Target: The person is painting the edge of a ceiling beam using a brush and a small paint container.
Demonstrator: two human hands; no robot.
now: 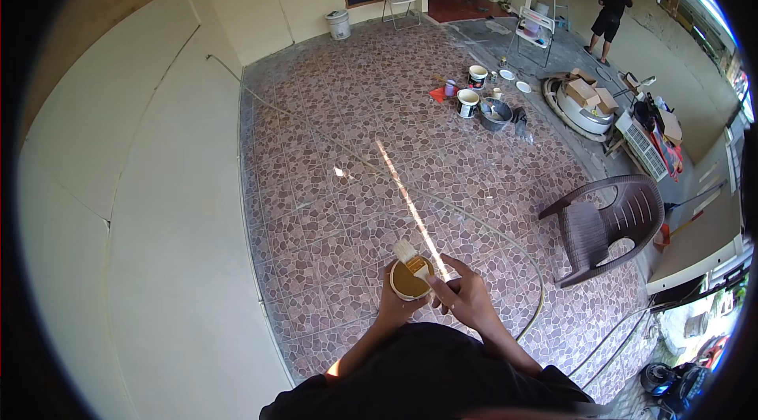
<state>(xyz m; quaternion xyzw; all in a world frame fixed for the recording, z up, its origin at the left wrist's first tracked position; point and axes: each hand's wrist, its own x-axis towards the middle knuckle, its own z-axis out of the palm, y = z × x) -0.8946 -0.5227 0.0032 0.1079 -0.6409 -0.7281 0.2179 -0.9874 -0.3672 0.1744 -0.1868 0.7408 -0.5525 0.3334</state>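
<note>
My left hand is closed round a small round tub with yellowish-brown contents, held in front of my body. In my right hand is the handle of a flat paintbrush, pinched between the fingers. The brush lies across the tub's opening, its pale bristles pointing up and left past the far rim. Fingers of the left hand are partly hidden behind the tub.
A brown plastic armchair stands at right. A hose curves over the patterned tile floor. Farther off are paint buckets, a black basin, folding chairs and a person by the wall.
</note>
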